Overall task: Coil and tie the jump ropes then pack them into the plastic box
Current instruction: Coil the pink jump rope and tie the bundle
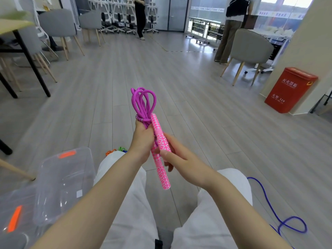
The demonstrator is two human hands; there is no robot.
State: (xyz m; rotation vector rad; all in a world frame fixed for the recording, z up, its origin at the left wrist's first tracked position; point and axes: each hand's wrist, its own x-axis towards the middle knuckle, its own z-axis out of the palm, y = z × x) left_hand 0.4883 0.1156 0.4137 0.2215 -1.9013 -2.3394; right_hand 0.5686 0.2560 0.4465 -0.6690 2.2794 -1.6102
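- We've got the purple jump rope (143, 103) bunched into a handful of loops that stick up in front of us, held above our lap, over the grey plank floor (197, 114).
- Our left hand (142, 141) has its fingers curled around the bundle just below the loops, gripping the cord where a turn of it wraps round the bunch.
- The 2 pink patterned handles (159, 150) lie side by side against the bundle; 1 pokes up next to the loops, the other hangs down below our hands toward our knees.
- Our right hand (177, 159) is just right of the left hand, thumb laid along the front of the handles and fingers curled in behind them, so it's pinching the handles rather than lying flat.
- The clear plastic box (64, 178) sits on the floor to the left of the rope bundle, close by our left knee, with orange latches (67, 154) showing on it. Can't really tell what's lid and what's tub, it's all see-through.
- Just beyond our left knee, between the box and the bundle, bits of an orange rope (110, 151) and a green and blue one (123, 149) peek out.
- A blue rope (280, 218) trails loose on the floor to the right of the bundle, past our right leg, ending in a loop.
- Way off to the right of the bundle there's a red fire box (289, 90) against the pillar.
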